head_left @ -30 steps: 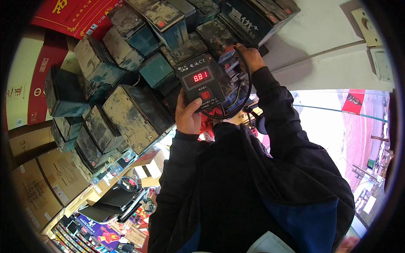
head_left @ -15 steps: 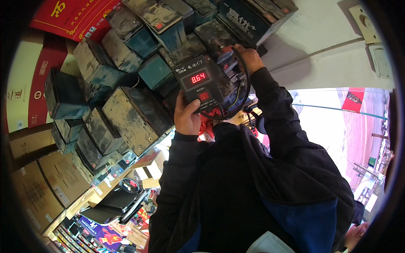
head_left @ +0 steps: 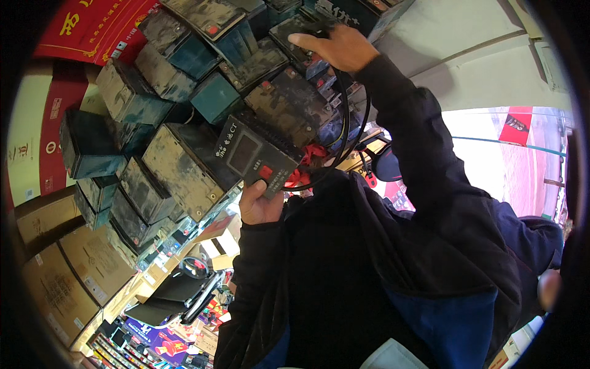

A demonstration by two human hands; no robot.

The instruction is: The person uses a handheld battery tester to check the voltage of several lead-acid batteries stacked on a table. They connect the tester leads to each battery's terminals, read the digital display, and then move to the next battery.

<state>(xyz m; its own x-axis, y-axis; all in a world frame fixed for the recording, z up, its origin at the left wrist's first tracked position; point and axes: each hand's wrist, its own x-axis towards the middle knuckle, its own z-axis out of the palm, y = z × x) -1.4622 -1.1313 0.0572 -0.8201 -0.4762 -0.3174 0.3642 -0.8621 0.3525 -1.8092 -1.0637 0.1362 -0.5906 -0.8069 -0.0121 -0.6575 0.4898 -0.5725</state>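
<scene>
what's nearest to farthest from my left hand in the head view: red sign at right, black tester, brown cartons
1. Black tester: held in the left hand
2. Brown cartons: left, lower down
3. Red sign: far right, higher up

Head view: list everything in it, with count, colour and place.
tester: 1, black with red button, centre
cable: count unclear, black, right of tester
batteries: over a dozen, black and teal, dusty, upper left to centre
red box: 1, gold print, upper left
boxes: at least 1, pale green and maroon, left edge
cartons: at least 2, brown, lower left
small goods: many, mixed colours, lower left
wall: 1, pale, upper right
banner: 1, red, right
other person: 1, dark blue clothing, right edge
left hand: 1, bare, holding the tester's lower end
right hand: 1, bare, top centre
jacket: 1, black and blue, lower centre
</scene>
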